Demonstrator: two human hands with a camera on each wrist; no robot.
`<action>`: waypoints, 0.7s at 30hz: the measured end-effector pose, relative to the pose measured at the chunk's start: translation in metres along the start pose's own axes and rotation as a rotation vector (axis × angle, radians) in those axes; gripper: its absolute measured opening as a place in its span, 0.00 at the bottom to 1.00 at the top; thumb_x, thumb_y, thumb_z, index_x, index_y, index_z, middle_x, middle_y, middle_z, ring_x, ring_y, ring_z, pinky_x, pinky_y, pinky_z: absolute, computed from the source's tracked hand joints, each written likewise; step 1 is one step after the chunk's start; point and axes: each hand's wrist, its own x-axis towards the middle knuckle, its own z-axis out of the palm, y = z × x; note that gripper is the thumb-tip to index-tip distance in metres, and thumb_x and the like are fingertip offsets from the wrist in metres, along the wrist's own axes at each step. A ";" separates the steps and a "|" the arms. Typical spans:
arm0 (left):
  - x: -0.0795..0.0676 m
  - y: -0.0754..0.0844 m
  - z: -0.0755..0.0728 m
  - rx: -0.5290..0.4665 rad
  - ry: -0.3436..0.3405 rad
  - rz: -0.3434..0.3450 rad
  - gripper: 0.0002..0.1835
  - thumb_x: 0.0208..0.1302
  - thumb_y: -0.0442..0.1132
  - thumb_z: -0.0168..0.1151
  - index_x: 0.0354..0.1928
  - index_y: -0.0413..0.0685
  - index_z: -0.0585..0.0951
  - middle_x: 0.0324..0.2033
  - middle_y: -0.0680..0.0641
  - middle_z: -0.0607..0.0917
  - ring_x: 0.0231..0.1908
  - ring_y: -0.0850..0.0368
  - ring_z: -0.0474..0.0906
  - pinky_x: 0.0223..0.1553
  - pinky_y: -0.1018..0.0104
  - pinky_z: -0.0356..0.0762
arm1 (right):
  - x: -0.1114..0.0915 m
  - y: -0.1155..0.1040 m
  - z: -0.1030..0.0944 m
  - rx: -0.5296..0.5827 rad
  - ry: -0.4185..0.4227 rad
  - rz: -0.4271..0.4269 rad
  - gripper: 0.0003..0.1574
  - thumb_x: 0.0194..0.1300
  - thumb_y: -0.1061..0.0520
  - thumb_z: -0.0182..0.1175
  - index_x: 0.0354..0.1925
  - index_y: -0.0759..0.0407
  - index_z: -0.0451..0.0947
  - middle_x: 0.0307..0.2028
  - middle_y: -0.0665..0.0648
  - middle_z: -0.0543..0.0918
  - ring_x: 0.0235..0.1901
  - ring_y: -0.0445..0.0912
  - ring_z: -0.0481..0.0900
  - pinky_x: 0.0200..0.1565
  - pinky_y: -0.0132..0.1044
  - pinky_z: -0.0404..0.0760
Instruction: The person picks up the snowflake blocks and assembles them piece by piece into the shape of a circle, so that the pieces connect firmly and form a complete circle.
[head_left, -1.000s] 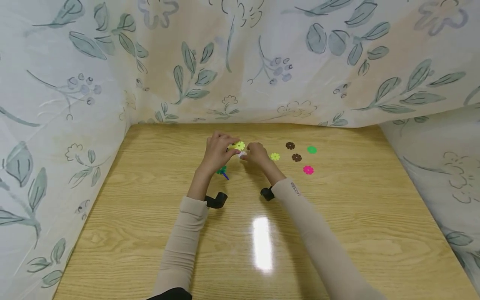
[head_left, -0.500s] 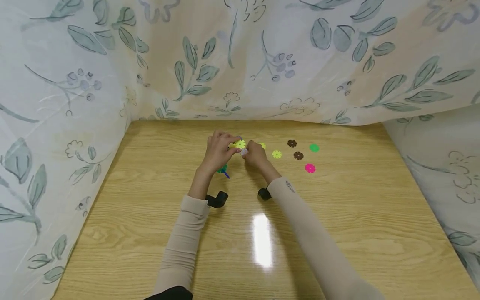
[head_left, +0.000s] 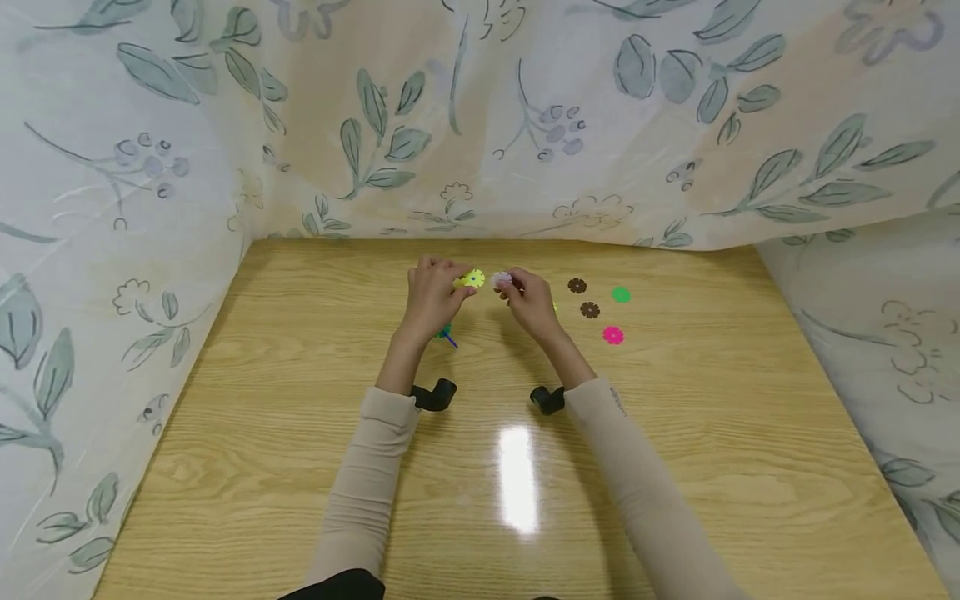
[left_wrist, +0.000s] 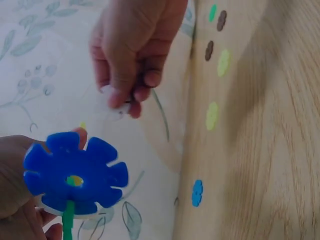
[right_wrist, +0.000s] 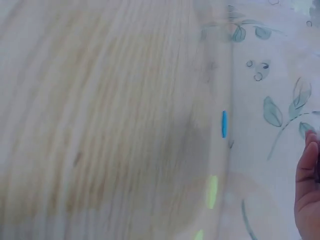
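Over the table's (head_left: 675, 467) far part, a yellow disc (head_left: 476, 278) is held between thumb and fingers of the left hand (head_left: 431, 298); a white disc (head_left: 500, 279) is pinched by the right hand (head_left: 533, 303), near the yellow one but apart. At the left hand, a blue disc (left_wrist: 97, 172) with a green piece (left_wrist: 68, 222) is seen. Brown discs (head_left: 590, 310) and a pink disc (head_left: 613, 335) are spread to the right.

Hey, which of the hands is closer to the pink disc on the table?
The right. The right hand is left of the pink disc; the left hand is on that same side, farther away.
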 end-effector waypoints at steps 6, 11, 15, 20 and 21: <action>0.002 0.001 0.001 -0.014 0.008 -0.011 0.21 0.55 0.45 0.64 0.51 0.46 0.80 0.46 0.42 0.82 0.50 0.46 0.66 0.46 0.51 0.59 | -0.005 -0.012 0.001 0.025 0.029 -0.068 0.11 0.65 0.61 0.53 0.39 0.70 0.77 0.33 0.71 0.82 0.32 0.62 0.79 0.28 0.28 0.75; 0.002 0.003 -0.001 -0.020 0.006 -0.019 0.21 0.56 0.45 0.64 0.51 0.46 0.80 0.47 0.42 0.82 0.50 0.47 0.66 0.47 0.51 0.59 | -0.010 -0.027 -0.001 0.014 0.050 -0.091 0.12 0.64 0.61 0.54 0.38 0.71 0.78 0.31 0.70 0.82 0.28 0.53 0.78 0.27 0.25 0.73; 0.002 0.003 -0.002 -0.030 0.005 -0.010 0.21 0.56 0.46 0.64 0.51 0.47 0.80 0.45 0.43 0.83 0.49 0.47 0.66 0.47 0.52 0.58 | -0.012 -0.032 -0.001 -0.011 0.061 -0.140 0.12 0.63 0.61 0.55 0.37 0.71 0.79 0.29 0.67 0.82 0.27 0.53 0.80 0.27 0.28 0.75; 0.002 0.004 -0.003 -0.033 0.002 -0.002 0.21 0.56 0.47 0.64 0.51 0.47 0.80 0.45 0.43 0.83 0.50 0.47 0.67 0.48 0.51 0.58 | -0.009 -0.023 0.002 -0.035 0.081 -0.219 0.11 0.62 0.61 0.57 0.38 0.70 0.77 0.30 0.66 0.84 0.27 0.55 0.83 0.30 0.36 0.81; 0.002 0.004 -0.003 -0.033 0.005 0.000 0.21 0.56 0.47 0.64 0.51 0.46 0.81 0.45 0.43 0.83 0.50 0.47 0.67 0.48 0.51 0.58 | -0.009 -0.023 0.002 -0.033 0.084 -0.231 0.11 0.62 0.61 0.57 0.38 0.70 0.77 0.31 0.66 0.84 0.27 0.55 0.83 0.30 0.36 0.81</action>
